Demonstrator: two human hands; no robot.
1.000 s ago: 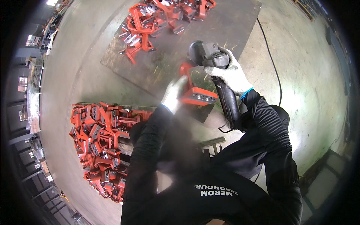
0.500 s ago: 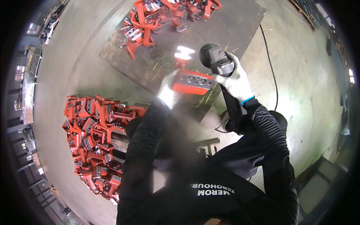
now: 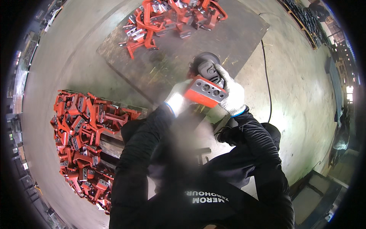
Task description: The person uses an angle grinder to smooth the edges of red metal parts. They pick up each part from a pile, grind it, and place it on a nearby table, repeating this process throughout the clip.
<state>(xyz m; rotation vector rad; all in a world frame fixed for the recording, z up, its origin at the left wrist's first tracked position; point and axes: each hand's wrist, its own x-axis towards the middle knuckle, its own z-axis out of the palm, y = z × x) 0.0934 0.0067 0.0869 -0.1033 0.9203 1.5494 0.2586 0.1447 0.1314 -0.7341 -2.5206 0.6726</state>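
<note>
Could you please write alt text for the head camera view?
A person's white-gloved left hand holds an orange-red metal bracket with holes, while the gloved right hand grips a black angle grinder over a dark steel plate. More orange-red brackets are heaped at left.

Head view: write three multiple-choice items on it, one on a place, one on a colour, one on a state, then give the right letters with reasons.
1. Where does the big heap of red brackets lie?
A. to the person's left, on the floor
B. on the person's lap
C. on a shelf

2. What colour is the metal part held up in front?
A. blue
B. red-orange
C. green

3. What is the right hand doing?
A. hanging free
B. resting on the floor
C. gripping the grinder

Answers: 1 A, the heap sits at the left on the concrete; 2 B, its sides are red-orange; 3 C, the gloved fingers wrap the grinder. The left hand holds the part.
</note>
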